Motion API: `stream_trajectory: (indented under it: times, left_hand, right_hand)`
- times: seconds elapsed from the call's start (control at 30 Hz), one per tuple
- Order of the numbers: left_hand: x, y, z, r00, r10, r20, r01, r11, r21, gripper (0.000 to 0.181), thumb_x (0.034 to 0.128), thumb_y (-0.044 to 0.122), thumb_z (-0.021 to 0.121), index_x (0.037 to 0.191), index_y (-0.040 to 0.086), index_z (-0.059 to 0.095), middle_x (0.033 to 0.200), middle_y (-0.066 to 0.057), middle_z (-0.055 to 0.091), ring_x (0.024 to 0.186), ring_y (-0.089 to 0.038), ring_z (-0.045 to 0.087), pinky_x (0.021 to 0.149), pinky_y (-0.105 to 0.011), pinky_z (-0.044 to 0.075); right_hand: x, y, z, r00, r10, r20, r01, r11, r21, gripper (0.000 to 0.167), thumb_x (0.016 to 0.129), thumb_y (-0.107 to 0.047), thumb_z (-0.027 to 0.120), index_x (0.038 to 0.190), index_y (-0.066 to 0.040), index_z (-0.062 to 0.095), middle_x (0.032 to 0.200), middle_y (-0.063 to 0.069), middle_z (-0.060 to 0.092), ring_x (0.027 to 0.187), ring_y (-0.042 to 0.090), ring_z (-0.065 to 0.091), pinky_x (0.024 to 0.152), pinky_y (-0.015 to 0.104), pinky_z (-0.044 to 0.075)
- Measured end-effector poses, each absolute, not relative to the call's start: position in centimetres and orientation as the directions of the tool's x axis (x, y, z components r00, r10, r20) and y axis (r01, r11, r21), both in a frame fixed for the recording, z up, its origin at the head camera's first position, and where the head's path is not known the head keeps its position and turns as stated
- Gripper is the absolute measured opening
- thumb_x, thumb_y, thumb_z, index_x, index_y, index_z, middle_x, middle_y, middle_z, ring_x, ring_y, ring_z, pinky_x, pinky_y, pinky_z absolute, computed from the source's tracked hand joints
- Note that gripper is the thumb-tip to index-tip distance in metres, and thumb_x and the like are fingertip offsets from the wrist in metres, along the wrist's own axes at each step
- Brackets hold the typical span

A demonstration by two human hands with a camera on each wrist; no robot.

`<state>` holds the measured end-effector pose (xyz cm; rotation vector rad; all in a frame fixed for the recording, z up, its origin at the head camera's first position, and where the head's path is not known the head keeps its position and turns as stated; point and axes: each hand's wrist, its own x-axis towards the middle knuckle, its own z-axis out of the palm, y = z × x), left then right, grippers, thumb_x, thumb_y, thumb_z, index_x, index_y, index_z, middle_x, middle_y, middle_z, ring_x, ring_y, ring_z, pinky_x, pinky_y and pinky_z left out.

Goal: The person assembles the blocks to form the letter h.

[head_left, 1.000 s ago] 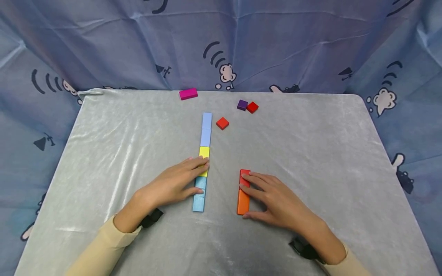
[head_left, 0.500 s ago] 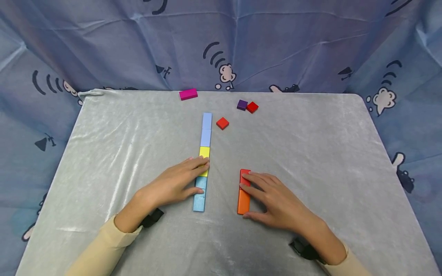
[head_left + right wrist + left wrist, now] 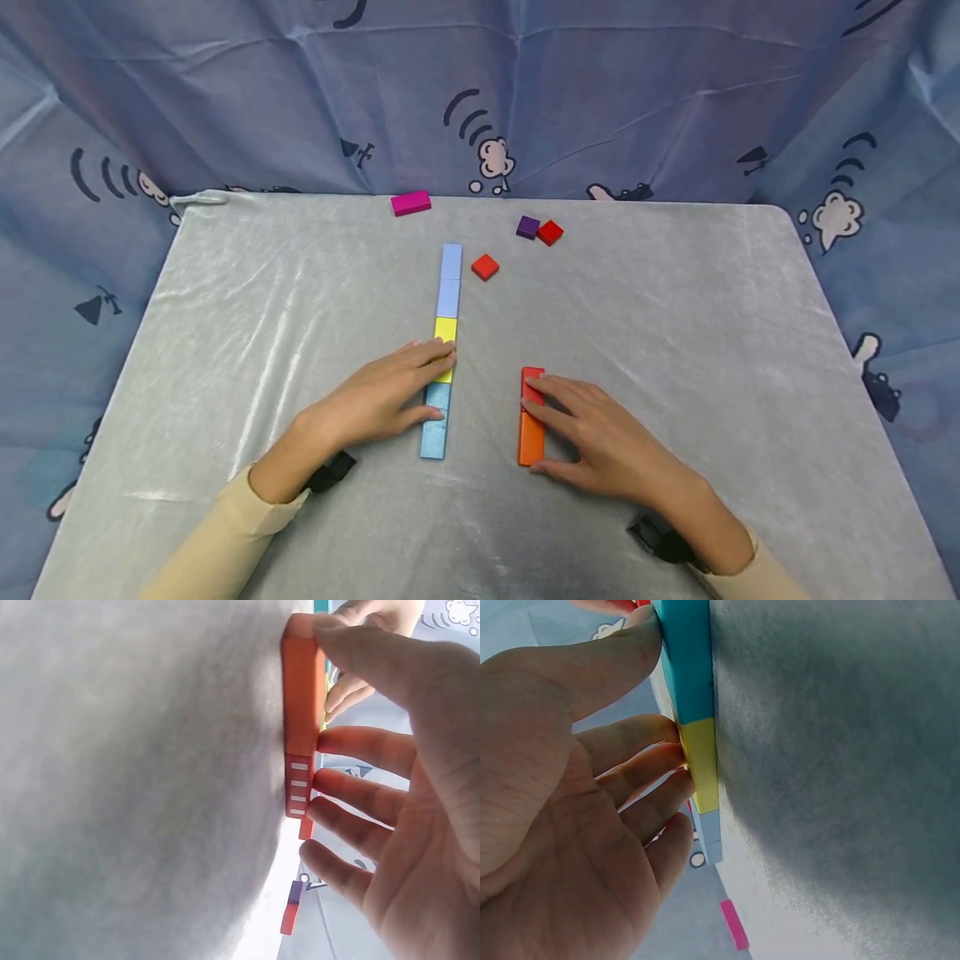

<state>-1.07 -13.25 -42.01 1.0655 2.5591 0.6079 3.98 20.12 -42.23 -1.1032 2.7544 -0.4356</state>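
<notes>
Light-blue, yellow and periwinkle blocks form one straight row on the table, seen in the head view. My left hand [image 3: 382,396] rests its fingertips on the yellow block [image 3: 446,329], its thumb on the light-blue block [image 3: 432,440]. The periwinkle blocks [image 3: 449,279] continue the row away from me. To the right, a red block [image 3: 532,374] lies end to end with an orange block [image 3: 529,440]. My right hand [image 3: 603,437] touches the red block with its fingertips, and its thumb meets the orange block's near end. Pale rectangles mark the red block's side [image 3: 298,787] in the right wrist view.
A loose red block [image 3: 485,267] lies just right of the row's far end. Behind it, a purple block [image 3: 528,227] touches another red block [image 3: 551,232]. By the far edge of the grey cloth-covered table [image 3: 675,292] lies a magenta block [image 3: 411,203]. A blue curtain [image 3: 600,100] hangs behind.
</notes>
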Motion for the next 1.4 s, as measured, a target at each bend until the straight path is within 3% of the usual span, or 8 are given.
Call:
stream_trajectory:
  times: [0.5,0.73,0.9,1.0,1.23,1.4]
  left_hand:
    - [-0.9,-13.2,-42.0,-0.679,0.725,-0.114,0.591,0.633,0.500,0.076,0.0953,0.029,0.080,0.157,-0.001,0.047,0.167,-0.015,0.044,0.157,-0.032,0.042,0.135,-0.045,0.030]
    - [-0.9,-13.2,-42.0,-0.683,0.722,-0.108,0.589,0.632,0.503,0.075,0.0952,0.029,0.081,0.156,-0.001,0.049,0.167,-0.015,0.045,0.157,-0.033,0.042,0.135,-0.045,0.030]
    - [-1.0,-13.2,-42.0,-0.686,0.721,-0.102,0.591,0.633,0.501,0.075,0.0948,0.029,0.081,0.156,-0.001,0.049,0.166,-0.014,0.046,0.157,-0.032,0.042,0.135,-0.045,0.030]
    - [-1.2,-13.2,-42.0,-0.683,0.723,-0.106,0.593,0.632,0.498,0.075,0.0953,0.029,0.081,0.156,0.000,0.049,0.167,-0.014,0.045,0.157,-0.032,0.042,0.135,-0.045,0.030]
    - [-1.2,-13.0,-42.0,-0.671,0.733,-0.107,0.607,0.627,0.489,0.075,0.0957,0.029,0.080,0.156,-0.002,0.048,0.167,-0.016,0.045,0.157,-0.034,0.042,0.135,-0.046,0.031]
    - [-1.0,-13.3,-42.0,-0.682,0.724,-0.101,0.600,0.633,0.489,0.076,0.0942,0.028,0.082,0.155,-0.002,0.049,0.166,-0.016,0.046,0.156,-0.034,0.043,0.134,-0.046,0.032]
  right_hand:
    - [4.1,19.8,-41.7,-0.724,-0.689,-0.018,-0.645,0.686,-0.337,0.076,0.087,-0.050,0.086,0.148,-0.010,0.063,0.159,0.012,0.053,0.144,0.031,0.055,0.119,0.053,0.051]
    - [2.7,19.2,-40.4,-0.721,-0.690,0.055,-0.663,0.665,-0.344,0.060,0.090,-0.036,0.086,0.141,-0.008,0.069,0.151,0.012,0.061,0.137,0.030,0.060,0.113,0.053,0.056]
    - [1.6,18.6,-39.3,-0.722,-0.691,0.032,-0.655,0.668,-0.352,0.056,0.092,-0.036,0.083,0.139,-0.009,0.070,0.148,0.011,0.064,0.136,0.029,0.061,0.115,0.052,0.055]
    - [1.6,18.5,-39.4,-0.708,-0.706,0.003,-0.671,0.671,-0.314,0.060,0.089,-0.041,0.086,0.136,-0.007,0.072,0.146,0.012,0.066,0.135,0.029,0.062,0.115,0.051,0.055]
    - [2.8,18.6,-40.1,-0.696,-0.711,-0.102,-0.683,0.699,-0.212,0.088,0.077,-0.061,0.090,0.141,-0.006,0.068,0.152,0.013,0.061,0.137,0.032,0.060,0.116,0.052,0.053]
    - [2.7,18.5,-40.6,-0.699,-0.706,-0.117,-0.683,0.707,-0.182,0.090,0.073,-0.061,0.091,0.142,-0.009,0.068,0.154,0.010,0.060,0.138,0.031,0.059,0.115,0.051,0.053]
